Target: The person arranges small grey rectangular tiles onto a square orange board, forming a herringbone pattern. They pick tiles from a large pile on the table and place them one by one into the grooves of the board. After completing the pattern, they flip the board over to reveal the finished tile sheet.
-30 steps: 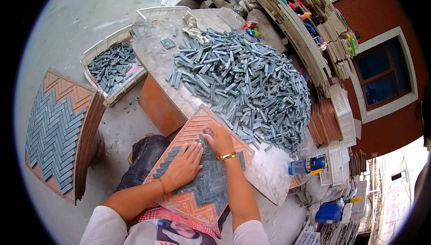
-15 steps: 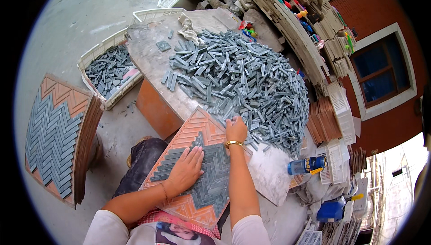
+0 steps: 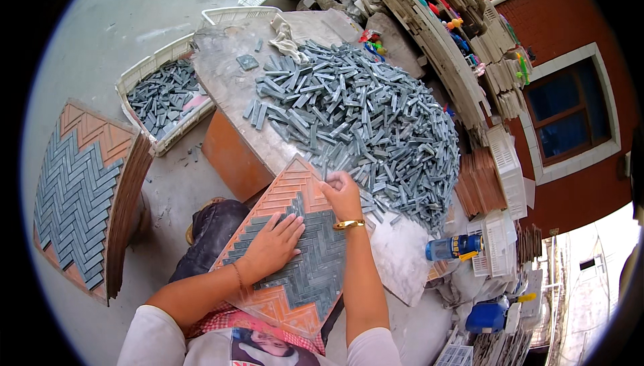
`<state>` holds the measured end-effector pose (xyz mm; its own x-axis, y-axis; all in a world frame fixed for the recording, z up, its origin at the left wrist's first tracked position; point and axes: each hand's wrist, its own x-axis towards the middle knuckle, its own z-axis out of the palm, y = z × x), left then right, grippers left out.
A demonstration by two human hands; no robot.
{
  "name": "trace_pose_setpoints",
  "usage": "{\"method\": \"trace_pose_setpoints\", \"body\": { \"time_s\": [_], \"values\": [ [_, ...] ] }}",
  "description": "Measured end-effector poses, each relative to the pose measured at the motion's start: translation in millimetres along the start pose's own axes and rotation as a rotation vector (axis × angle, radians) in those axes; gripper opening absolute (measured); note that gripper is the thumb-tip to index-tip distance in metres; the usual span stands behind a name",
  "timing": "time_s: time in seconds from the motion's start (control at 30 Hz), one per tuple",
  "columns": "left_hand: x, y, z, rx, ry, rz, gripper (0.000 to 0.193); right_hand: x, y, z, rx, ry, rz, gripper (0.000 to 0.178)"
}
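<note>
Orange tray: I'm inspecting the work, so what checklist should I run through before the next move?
1. Left hand on the laid grey strips: ok, palm down.
2. Strip in the right hand: cannot tell, fingertips partly hidden.
3. Orange tray filled: not ok, bare grooves at its top and bottom ends.
4. Loose strips nearby: ok, large pile.
5. Orange tray's support: cannot tell, underside hidden.

The bench [image 3: 225,88] is viewed downward, in wide fisheye, from head height just beyond its near edge.
</note>
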<state>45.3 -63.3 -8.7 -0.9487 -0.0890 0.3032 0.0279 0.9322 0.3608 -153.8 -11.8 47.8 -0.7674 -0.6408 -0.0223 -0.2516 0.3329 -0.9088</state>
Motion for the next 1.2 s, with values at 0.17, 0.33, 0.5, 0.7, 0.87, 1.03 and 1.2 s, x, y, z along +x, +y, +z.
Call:
{"method": "trace_pose_setpoints", "body": {
  "time_s": [0.17, 0.33, 0.5, 0.7, 0.87, 1.03, 1.2],
  "values": [
    [-18.1, 7.5, -14.0, -0.159, 0.014, 0.034, 0.059, -25.5, -17.8, 29.4, -0.393, -0.361, -0.309, 0.020],
    [-51.5, 4.1, -29.8, -0.189, -0.008, -0.012, 0.052, -26.2, -5.9, 45.1, -0.585, -0.420, -0.411, 0.023],
    [-55.1, -20.6, -40.7, -0.239, 0.208, -0.156, 0.045, -25.5, 0.1, 46.5, -0.633, -0.367, -0.499, 0.024],
    [-14.9, -48.6, -40.6, -0.399, 0.402, -0.268, 0.034, -24.8, -10.2, 43.6, -0.702, -0.440, -0.286, 0.024],
    [5.8, -66.0, -19.1, -0.409, 0.403, -0.216, 0.012, -18.4, -11.0, 35.7, -0.533, -0.277, -0.205, 0.020],
    [8.5, -70.7, -10.2, -0.470, 0.474, -0.202, 0.009, 29.0, 7.0, 33.2, -0.546, 0.011, -0.367, 0.020],
    [16.6, -65.8, -10.3, -0.495, 0.484, -0.164, 0.012, 84.9, 26.1, 42.8, -0.606, 0.301, -0.294, 0.026]
  ]
}}
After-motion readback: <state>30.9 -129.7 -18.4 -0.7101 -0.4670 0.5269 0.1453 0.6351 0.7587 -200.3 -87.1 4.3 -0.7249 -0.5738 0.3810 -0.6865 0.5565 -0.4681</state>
